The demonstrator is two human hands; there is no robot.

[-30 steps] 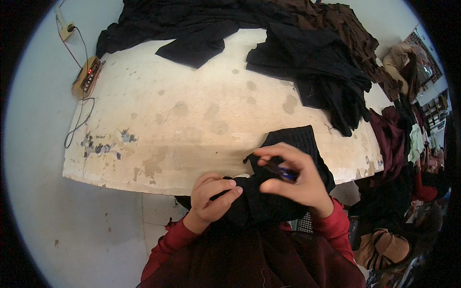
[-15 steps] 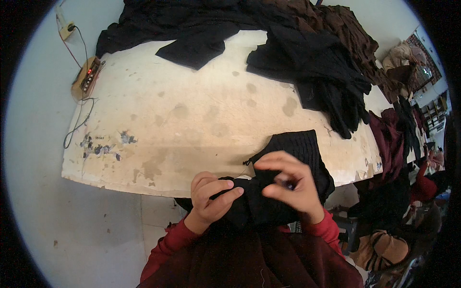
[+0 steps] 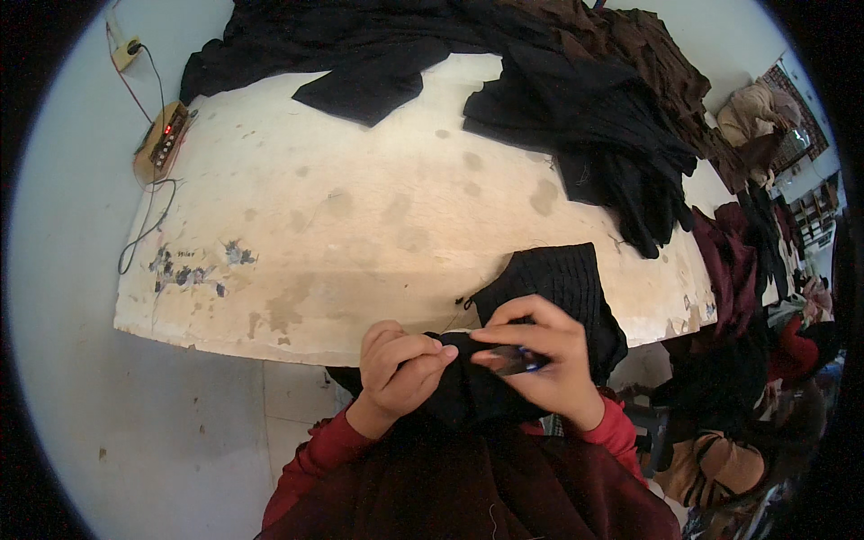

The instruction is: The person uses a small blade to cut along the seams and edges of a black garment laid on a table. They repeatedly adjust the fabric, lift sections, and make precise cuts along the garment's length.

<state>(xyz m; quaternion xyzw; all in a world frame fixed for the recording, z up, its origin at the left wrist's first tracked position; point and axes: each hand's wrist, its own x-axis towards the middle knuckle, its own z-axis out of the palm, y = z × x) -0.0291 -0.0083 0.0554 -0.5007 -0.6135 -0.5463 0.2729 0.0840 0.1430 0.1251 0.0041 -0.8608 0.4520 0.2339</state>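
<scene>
A black garment (image 3: 549, 279) with stitched pleat lines lies partly on the table's near edge and partly on my lap. My left hand (image 3: 400, 364) is closed, its thumb and fingertips pinching the garment's edge. Just to its right, my right hand (image 3: 544, 355) curls around a small dark tool (image 3: 517, 362) with a bit of blue, which looks like thread snips; its tips are blurred. The right fingertips are close to the garment's edge, and I cannot tell if they touch it. A small black loop of thread (image 3: 465, 303) sticks out from the garment's upper left corner.
The pale, stained table (image 3: 360, 225) has worn patches at its left. Black cloth pieces (image 3: 360, 90) and brown cloth (image 3: 652, 54) lie along its far side. At the left edge sits a small box with buttons and a red light (image 3: 162, 144), with a cable. People and fabrics are at far right.
My right hand has turned and its fingers have come closer together, moving slightly left toward the pinched edge. The dark tool in it shows more. My left hand has barely shifted.
</scene>
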